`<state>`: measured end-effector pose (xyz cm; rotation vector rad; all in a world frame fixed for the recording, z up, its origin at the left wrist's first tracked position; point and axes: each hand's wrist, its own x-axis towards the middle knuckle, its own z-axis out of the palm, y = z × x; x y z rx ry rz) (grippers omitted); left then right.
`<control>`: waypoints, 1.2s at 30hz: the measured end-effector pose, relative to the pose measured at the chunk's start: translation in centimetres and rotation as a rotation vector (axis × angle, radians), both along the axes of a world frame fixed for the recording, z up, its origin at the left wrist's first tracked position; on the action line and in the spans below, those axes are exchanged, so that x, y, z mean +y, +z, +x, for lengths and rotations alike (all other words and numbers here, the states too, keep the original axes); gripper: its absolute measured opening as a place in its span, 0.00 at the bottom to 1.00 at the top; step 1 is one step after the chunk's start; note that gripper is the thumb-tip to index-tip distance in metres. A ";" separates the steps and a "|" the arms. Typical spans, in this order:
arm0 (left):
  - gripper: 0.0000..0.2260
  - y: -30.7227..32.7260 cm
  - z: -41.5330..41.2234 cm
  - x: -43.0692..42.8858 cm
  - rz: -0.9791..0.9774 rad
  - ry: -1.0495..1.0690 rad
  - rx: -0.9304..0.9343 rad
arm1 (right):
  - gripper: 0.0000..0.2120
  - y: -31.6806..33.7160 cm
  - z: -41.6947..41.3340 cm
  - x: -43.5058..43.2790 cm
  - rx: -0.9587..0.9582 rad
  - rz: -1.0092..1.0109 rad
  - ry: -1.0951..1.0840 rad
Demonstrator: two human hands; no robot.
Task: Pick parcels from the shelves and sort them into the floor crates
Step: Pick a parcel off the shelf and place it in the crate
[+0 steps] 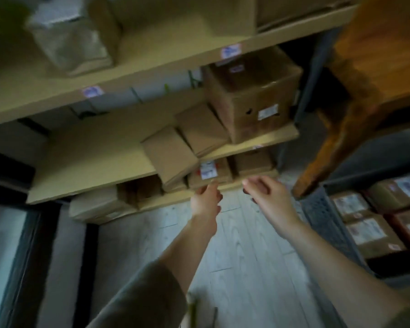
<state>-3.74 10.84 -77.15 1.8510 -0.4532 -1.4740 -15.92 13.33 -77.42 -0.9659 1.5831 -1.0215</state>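
A small brown parcel with a white and red label lies on the lowest shelf. My left hand reaches up to its front edge, fingertips touching or almost touching it; blur hides whether it grips. My right hand is just right of it, fingers apart, holding nothing, below another brown parcel. On the shelf above lie two flat brown parcels and a big cardboard box. A grey floor crate at the right holds several labelled parcels.
Tan shelf boards run across the view, with a paper bag on the top one. More boxes sit low at the left. An orange-brown wooden piece juts in at the upper right. Pale plank floor lies below.
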 end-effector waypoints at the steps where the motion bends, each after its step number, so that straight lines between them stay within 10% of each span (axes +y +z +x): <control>1: 0.08 -0.5 2.5 -0.4 0.017 0.035 -0.009 | 0.03 -0.4 2.2 -0.7 0.016 -0.008 0.041; 13: 0.17 -11.3 18.0 -11.3 0.151 0.062 0.175 | 0.29 -10.4 18.0 -11.4 0.856 -0.196 0.437; 18: 0.02 -10.5 20.3 -12.7 -0.009 -0.069 0.170 | 0.36 -13.0 20.8 -13.6 1.073 -0.235 0.498; 22: 0.07 -9.3 22.6 -11.8 -0.202 -0.129 0.196 | 0.11 -11.4 23.1 -14.1 0.508 -0.342 0.027; 28: 0.19 -10.2 24.7 -11.6 -0.011 -0.050 0.356 | 0.13 -9.2 23.8 -13.5 -0.728 0.110 -0.370; 36: 0.13 -10.5 25.0 -12.0 -0.087 0.040 0.492 | 0.10 -10.3 24.4 -13.7 -0.811 0.223 -0.317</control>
